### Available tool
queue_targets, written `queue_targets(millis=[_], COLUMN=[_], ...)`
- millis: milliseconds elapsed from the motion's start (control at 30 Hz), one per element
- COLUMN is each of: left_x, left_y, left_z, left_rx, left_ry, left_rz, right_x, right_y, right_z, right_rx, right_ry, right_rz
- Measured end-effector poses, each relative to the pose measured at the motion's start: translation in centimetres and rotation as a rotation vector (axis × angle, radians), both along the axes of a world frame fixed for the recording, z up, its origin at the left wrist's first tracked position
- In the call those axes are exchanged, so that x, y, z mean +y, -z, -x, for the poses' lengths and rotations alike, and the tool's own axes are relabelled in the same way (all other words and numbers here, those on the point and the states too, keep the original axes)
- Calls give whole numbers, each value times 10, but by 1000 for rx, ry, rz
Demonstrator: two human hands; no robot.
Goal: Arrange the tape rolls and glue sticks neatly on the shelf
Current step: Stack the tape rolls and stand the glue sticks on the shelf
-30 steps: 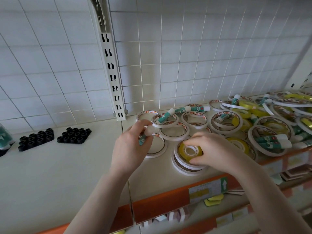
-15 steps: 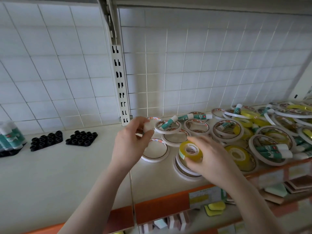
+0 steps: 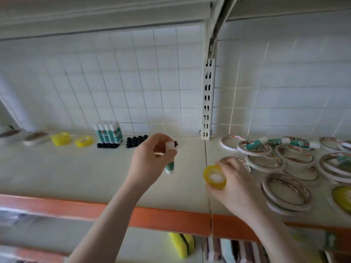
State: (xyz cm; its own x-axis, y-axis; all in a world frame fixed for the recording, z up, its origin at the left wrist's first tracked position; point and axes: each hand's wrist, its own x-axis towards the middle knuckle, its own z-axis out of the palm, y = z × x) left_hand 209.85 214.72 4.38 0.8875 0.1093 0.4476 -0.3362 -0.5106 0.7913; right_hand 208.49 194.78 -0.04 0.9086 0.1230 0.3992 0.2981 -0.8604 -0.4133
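Both hands hold stock above the cream shelf (image 3: pixel 79 177).

The left hand (image 3: pixel 150 162) curls its thumb and fingers round a glue stick (image 3: pixel 170 158), held nearly upright over the middle of the shelf; its white cap shows above the fingers and its teal body below, the middle hidden by the grip. The right hand (image 3: pixel 233 179) grips a small yellow tape roll (image 3: pixel 214 178) near the front edge, its pale core facing the camera. Flat white tape rolls (image 3: pixel 286 188) lie overlapping toward the right edge, some cut off by the frame and blurred. Standing glue sticks (image 3: pixel 108 132) fill a black holder (image 3: pixel 135 141) row at the back edge.
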Motion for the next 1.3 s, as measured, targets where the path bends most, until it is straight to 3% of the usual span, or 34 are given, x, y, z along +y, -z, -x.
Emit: queue_targets(millis=[300, 667, 1300], left_x=[118, 273, 302], left_y=[1, -13, 19], left_z=[-5, -68, -145], left_rx=[-22, 23, -41], left_ry=[-102, -18, -32], left_rz=[16, -54, 9], right_x=[119, 268, 303], right_y=[-6, -10, -6], right_z=[-21, -63, -97], right_rx=[18, 35, 134], right_ry=[-133, 14, 63], right_rz=[26, 9, 83])
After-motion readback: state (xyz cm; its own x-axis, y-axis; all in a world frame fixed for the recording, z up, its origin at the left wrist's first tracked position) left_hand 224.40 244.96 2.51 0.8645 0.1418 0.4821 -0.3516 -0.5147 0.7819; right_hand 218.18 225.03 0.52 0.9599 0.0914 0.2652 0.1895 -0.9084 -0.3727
